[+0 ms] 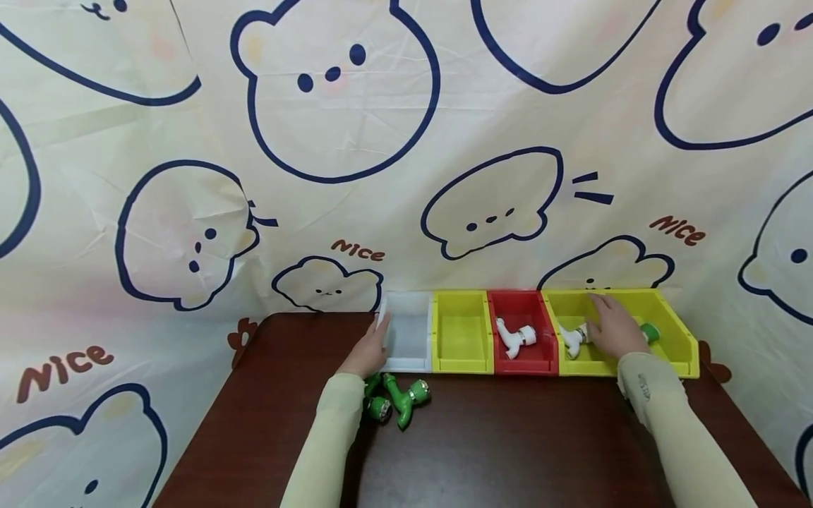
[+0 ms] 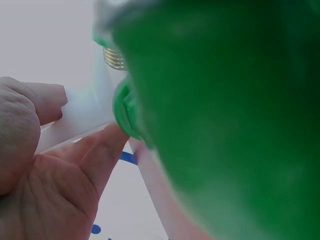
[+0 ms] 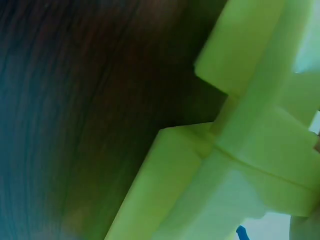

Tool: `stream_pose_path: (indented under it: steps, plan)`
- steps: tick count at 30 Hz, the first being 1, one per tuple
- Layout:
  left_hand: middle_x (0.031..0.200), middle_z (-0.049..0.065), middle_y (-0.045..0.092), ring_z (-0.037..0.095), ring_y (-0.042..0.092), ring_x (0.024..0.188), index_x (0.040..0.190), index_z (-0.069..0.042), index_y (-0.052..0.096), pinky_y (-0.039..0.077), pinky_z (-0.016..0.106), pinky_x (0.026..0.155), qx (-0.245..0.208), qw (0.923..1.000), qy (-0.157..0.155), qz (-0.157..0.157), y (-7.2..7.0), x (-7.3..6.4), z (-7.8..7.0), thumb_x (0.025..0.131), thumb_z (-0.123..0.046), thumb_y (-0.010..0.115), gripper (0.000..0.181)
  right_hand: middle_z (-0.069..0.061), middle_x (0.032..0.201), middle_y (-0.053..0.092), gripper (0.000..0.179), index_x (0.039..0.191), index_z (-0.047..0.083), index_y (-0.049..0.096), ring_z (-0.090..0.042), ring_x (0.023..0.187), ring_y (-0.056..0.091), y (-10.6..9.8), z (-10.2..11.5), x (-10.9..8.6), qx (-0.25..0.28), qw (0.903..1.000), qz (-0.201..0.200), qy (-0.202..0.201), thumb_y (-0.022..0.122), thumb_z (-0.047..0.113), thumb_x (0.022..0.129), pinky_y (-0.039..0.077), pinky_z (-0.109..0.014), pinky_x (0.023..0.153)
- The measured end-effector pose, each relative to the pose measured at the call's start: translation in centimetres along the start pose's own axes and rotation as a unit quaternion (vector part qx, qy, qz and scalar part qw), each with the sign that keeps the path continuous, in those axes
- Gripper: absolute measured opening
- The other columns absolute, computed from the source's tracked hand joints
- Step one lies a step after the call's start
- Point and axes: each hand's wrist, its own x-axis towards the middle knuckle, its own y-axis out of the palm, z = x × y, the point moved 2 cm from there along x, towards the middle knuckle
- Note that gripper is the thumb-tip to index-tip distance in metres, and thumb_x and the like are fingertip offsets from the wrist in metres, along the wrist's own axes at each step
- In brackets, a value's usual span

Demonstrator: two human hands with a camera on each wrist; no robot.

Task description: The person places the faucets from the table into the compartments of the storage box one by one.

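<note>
My left hand (image 1: 368, 351) grips the left side wall of the white bin (image 1: 408, 366), its thumb and fingers on either side of that wall in the left wrist view. Beside that forearm, green taps (image 1: 404, 401) lie on the table, partly hidden by the sleeve; one green tap (image 2: 225, 120) looms blurred in the left wrist view. My right hand (image 1: 616, 328) reaches into the large yellow bin (image 1: 676, 339), between a white tap (image 1: 573, 340) and a green-ended piece (image 1: 649, 333). Its fingertips are hidden, so I cannot tell whether they hold anything.
Between the white and large yellow bins stand a smaller yellow bin (image 1: 462, 331) and a red bin (image 1: 522, 365) with a white tap (image 1: 514, 339) in it. The row sits at the back of the dark wooden table (image 1: 508, 444), before a cartoon-printed cloth (image 1: 343, 134).
</note>
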Motion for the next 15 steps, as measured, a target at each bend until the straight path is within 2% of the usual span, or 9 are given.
stream_pose_path:
  steps: [2, 4, 6, 7, 8, 9, 11, 13, 15]
  plan:
    - [0.173, 0.02, 0.011, 0.041, 0.056, 0.131, 0.167, -0.013, 0.022, 0.051, 0.049, 0.095, 0.006, 1.0, 0.006, -0.003, 0.0, -0.1, -0.1, 0.1, 0.003, 0.055, 0.076, -0.035, 0.156, 0.033, 0.062, 0.157, -0.007, 0.034, -0.056, 0.14, 0.034, 0.1, -0.2, 0.0, 0.007, 1.0, 0.001, 0.006, 0.055, 0.016, 0.102, 0.03, -0.072, 0.112]
    - [0.173, 0.02, 0.013, 0.039, 0.067, 0.107, 0.166, -0.016, 0.025, 0.054, 0.044, 0.081, 0.025, 0.9996, 0.014, -0.009, -0.1, -0.3, -0.2, 0.101, 0.001, 0.057, 0.074, -0.034, 0.156, 0.033, 0.061, 0.157, -0.006, 0.034, -0.055, 0.141, 0.033, 0.1, -0.1, -0.1, 0.009, 0.9999, 0.001, 0.007, 0.054, 0.012, 0.102, 0.029, -0.071, 0.113]
    - [0.173, 0.02, 0.016, 0.036, 0.067, 0.081, 0.166, -0.02, 0.029, 0.05, 0.039, 0.065, 0.058, 0.9978, 0.025, -0.022, -0.3, -0.6, -0.2, 0.102, -0.005, 0.06, 0.072, -0.034, 0.156, 0.033, 0.061, 0.156, -0.005, 0.035, -0.055, 0.142, 0.032, 0.0, -0.1, -0.1, 0.012, 0.9999, -0.001, 0.003, 0.054, 0.009, 0.1, 0.029, -0.071, 0.113]
    - [0.172, 0.019, 0.019, 0.034, 0.065, 0.076, 0.165, -0.022, 0.032, 0.048, 0.038, 0.06, 0.079, 0.9959, 0.031, -0.032, -0.5, -0.9, -0.3, 0.102, -0.008, 0.062, 0.071, -0.034, 0.156, 0.033, 0.061, 0.156, -0.005, 0.035, -0.055, 0.142, 0.032, -0.1, 0.0, -0.2, 0.013, 0.9999, -0.002, 0.0, 0.054, 0.007, 0.1, 0.028, -0.071, 0.113]
    - [0.172, 0.018, 0.022, 0.035, 0.065, 0.076, 0.164, -0.025, 0.034, 0.047, 0.038, 0.058, 0.098, 0.9934, 0.038, -0.044, -0.7, -1.2, -0.4, 0.102, -0.012, 0.064, 0.07, -0.034, 0.156, 0.034, 0.061, 0.156, -0.005, 0.036, -0.055, 0.142, 0.032, -0.1, 0.0, -0.2, 0.012, 0.9999, -0.005, -0.005, 0.053, 0.005, 0.099, 0.029, -0.071, 0.113]
    - [0.171, 0.017, 0.024, 0.035, 0.068, 0.084, 0.163, -0.027, 0.036, 0.048, 0.039, 0.058, 0.12, 0.99, 0.047, -0.058, -0.9, -1.5, -0.5, 0.102, -0.016, 0.065, 0.068, -0.034, 0.155, 0.035, 0.061, 0.156, -0.005, 0.037, -0.055, 0.141, 0.033, -0.2, 0.0, -0.2, 0.011, 0.9999, -0.007, -0.009, 0.053, 0.004, 0.098, 0.029, -0.071, 0.113]
    - [0.169, 0.014, 0.032, 0.036, 0.067, 0.108, 0.161, -0.027, 0.041, 0.052, 0.044, 0.061, 0.151, 0.9815, 0.075, -0.091, -1.4, -2.3, -0.7, 0.101, -0.022, 0.068, 0.066, -0.035, 0.155, 0.034, 0.063, 0.155, -0.005, 0.037, -0.055, 0.141, 0.033, -0.3, 0.0, -0.2, 0.011, 0.9998, -0.008, -0.013, 0.054, 0.001, 0.095, 0.029, -0.071, 0.112]
    - [0.166, 0.012, 0.039, 0.036, 0.058, 0.131, 0.158, -0.026, 0.046, 0.057, 0.051, 0.075, 0.171, 0.9713, 0.12, -0.114, -1.7, -3.3, -1.1, 0.099, -0.025, 0.072, 0.064, -0.035, 0.155, 0.034, 0.066, 0.156, -0.005, 0.036, -0.055, 0.142, 0.032, -0.3, 0.0, -0.3, 0.013, 0.9998, -0.005, -0.012, 0.055, 0.001, 0.092, 0.029, -0.071, 0.113]
    - [0.161, 0.01, 0.046, 0.036, 0.053, 0.138, 0.155, -0.024, 0.05, 0.055, 0.055, 0.09, 0.179, 0.9614, 0.173, -0.117, -1.6, -4.4, -1.5, 0.097, -0.028, 0.074, 0.063, -0.035, 0.156, 0.033, 0.069, 0.156, -0.004, 0.036, -0.055, 0.142, 0.03, -0.4, 0.0, -0.3, 0.013, 0.9999, 0.001, -0.008, 0.056, 0.001, 0.09, 0.028, -0.072, 0.113]
